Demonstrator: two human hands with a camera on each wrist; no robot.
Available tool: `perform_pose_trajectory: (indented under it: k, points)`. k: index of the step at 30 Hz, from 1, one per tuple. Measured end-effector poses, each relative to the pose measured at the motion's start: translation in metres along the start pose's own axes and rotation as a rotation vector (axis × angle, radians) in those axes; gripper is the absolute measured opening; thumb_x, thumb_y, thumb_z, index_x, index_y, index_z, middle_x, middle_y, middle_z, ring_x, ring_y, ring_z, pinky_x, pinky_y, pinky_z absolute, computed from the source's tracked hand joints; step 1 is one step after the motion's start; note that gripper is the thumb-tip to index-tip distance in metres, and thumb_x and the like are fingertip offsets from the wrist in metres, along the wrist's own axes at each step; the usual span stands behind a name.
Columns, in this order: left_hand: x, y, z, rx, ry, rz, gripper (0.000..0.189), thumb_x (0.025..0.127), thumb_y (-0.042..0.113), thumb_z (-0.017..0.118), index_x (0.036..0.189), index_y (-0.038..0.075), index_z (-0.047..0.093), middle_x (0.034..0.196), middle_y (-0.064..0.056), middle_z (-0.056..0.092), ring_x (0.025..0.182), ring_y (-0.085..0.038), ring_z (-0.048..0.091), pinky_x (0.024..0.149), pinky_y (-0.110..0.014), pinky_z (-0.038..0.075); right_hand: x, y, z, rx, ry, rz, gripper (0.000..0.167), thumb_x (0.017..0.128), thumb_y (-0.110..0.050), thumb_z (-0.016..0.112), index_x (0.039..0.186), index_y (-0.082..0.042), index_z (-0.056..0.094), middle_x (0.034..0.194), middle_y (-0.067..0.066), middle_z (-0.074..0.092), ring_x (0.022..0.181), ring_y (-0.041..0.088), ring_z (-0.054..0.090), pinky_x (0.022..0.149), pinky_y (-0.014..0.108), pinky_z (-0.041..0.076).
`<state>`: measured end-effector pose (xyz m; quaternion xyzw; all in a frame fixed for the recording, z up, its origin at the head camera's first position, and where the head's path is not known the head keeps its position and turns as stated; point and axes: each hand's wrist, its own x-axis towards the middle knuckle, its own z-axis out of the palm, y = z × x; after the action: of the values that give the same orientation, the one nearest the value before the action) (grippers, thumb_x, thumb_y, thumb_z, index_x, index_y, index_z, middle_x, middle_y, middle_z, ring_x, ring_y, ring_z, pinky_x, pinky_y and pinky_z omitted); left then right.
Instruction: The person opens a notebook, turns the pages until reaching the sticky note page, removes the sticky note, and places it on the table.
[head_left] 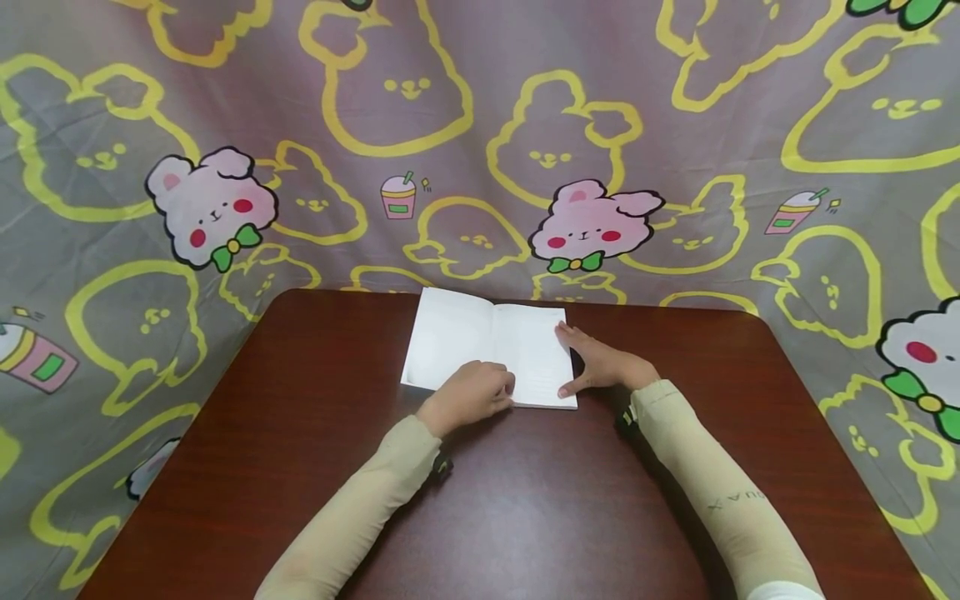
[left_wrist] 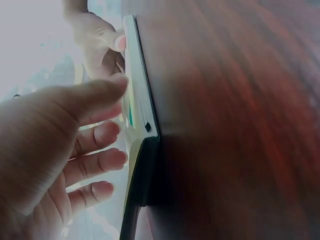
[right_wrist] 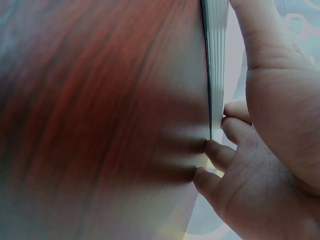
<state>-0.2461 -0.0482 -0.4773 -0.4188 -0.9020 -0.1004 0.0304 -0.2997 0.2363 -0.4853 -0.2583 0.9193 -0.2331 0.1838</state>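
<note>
Lying spread open on a reddish-brown table (head_left: 487,508), a white-paged book (head_left: 534,354) has the table's far edge just beyond it; its dark cover shows from the side. At the book's near edge, just right of its spine, is the left hand (head_left: 468,396) — thumb and forefinger come close together beside the paper, the other fingers loosely bent; whether they pinch a page, I cannot tell. At the book's right edge is the right hand (head_left: 609,363), unclenched: its thumb touches the near right corner, and its spread, relaxed fingers reach along that side toward the far corner. Pale sleeves (head_left: 352,508) cover both forearms on the near side of the book. Behind the book hangs a grey curtain (head_left: 480,179) — printed with yellow outlines, pink-cheeked rabbits and drink cups.
</note>
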Motion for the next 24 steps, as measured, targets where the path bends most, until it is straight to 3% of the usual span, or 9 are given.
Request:
perform_pose_trajectory:
  k: [16, 24]
  points:
    - [0.0001, -0.0050, -0.0011, -0.002, 0.019, 0.004, 0.019, 0.091, 0.027, 0.077, 0.077, 0.017, 0.068, 0.074, 0.006, 0.062, 0.068, -0.011, 0.059, 0.065, -0.030, 0.050, 0.0005, 0.0010, 0.0000, -0.002, 0.000, -0.005, 0.131, 0.073, -0.048, 0.089, 0.161, 0.004, 0.008, 0.170, 0.023, 0.003, 0.156, 0.043, 0.003, 0.124, 0.060, 0.013]
    - [0.0016, -0.0043, 0.0023, 0.074, 0.039, 0.050, 0.020, 0.092, 0.020, 0.074, 0.075, 0.018, 0.065, 0.070, 0.006, 0.059, 0.064, -0.012, 0.056, 0.064, -0.032, 0.049, 0.0012, 0.0048, 0.0006, 0.007, 0.019, -0.019, 0.129, 0.074, -0.047, 0.090, 0.161, 0.004, 0.009, 0.169, 0.023, 0.005, 0.156, 0.042, 0.004, 0.124, 0.059, 0.014]
